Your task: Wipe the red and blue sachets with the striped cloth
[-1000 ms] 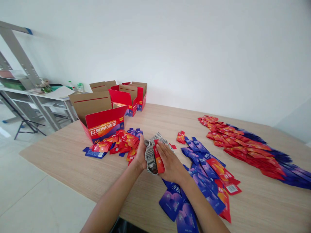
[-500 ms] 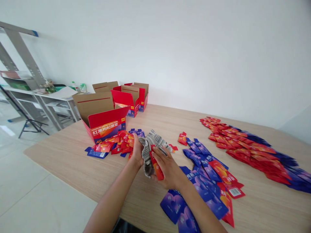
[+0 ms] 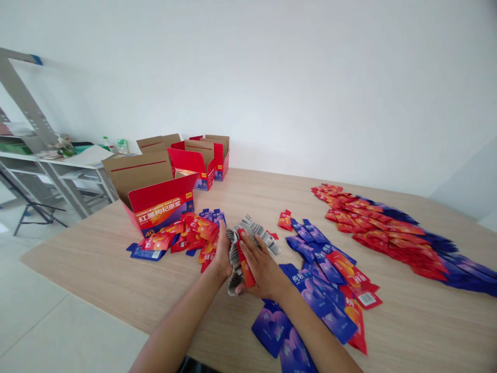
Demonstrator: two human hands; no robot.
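Observation:
A crumpled grey-and-white striped cloth (image 3: 254, 228) is bunched between my two hands above the table. My left hand (image 3: 222, 255) is closed around its left side, with part of the fingers hidden. My right hand (image 3: 266, 269) is closed on a red pouch (image 3: 246, 268) and presses it against the cloth. Left of the hands lies a pile of red and blue pouches (image 3: 200, 230). To their right, blue pouches (image 3: 314, 295) and a few red ones overlap, partly under my right forearm.
An open red carton (image 3: 163, 199) stands at the left, with more open cartons (image 3: 198, 160) behind it. Long overlapping rows of red and blue pouches (image 3: 399, 243) lie at the right of the wooden table (image 3: 256, 191). A white wall rises behind; desks (image 3: 73, 166) stand beyond the left edge.
The view has shifted slightly, so the cartons and pouches sit further left. Both hands still hold the cloth and the red pouch, a little lower in view.

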